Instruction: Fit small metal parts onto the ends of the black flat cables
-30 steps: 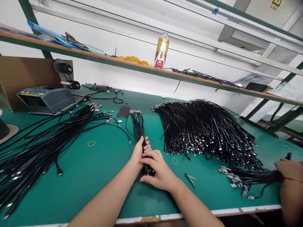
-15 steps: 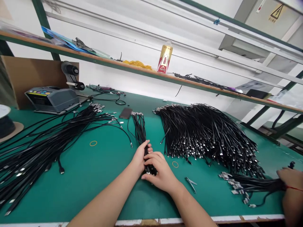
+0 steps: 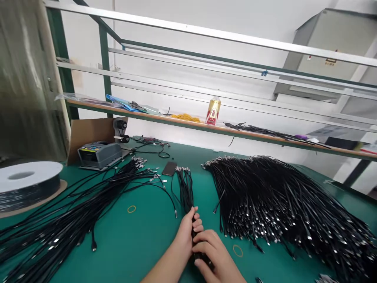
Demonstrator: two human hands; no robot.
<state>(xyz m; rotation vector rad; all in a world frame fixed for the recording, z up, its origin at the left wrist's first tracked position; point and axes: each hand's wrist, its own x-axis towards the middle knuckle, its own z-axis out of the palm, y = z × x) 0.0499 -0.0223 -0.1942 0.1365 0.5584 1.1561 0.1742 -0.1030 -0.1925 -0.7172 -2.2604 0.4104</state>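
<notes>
A slim bundle of black cables [image 3: 185, 188] with metal connector ends lies pointing away from me on the green table. My left hand [image 3: 188, 230] is wrapped round its middle. Just below it, my right hand [image 3: 212, 251] curls its fingers and thumb about the near end of the same bundle, partly hiding the connectors there. A dark phone [image 3: 169, 168] lies beside the bundle's far end. To the right is a big heap of black cables [image 3: 265, 192]; to the left, a looser pile of cables [image 3: 97, 208] spreads out.
Rubber bands [image 3: 131, 209] lie on the green table [image 3: 123, 247]. At the left stand a white-flanged spool [image 3: 44, 171] and a grey tape dispenser [image 3: 100, 154]. A shelf [image 3: 176, 119] crosses the back, bearing a gold-and-red bottle [image 3: 213, 111] and yellow bands [image 3: 185, 117].
My view has tilted up and turned left, so the table sits lower and the spool shows more. The other person's hand has left the view. Both my hands keep hold of the bundle.
</notes>
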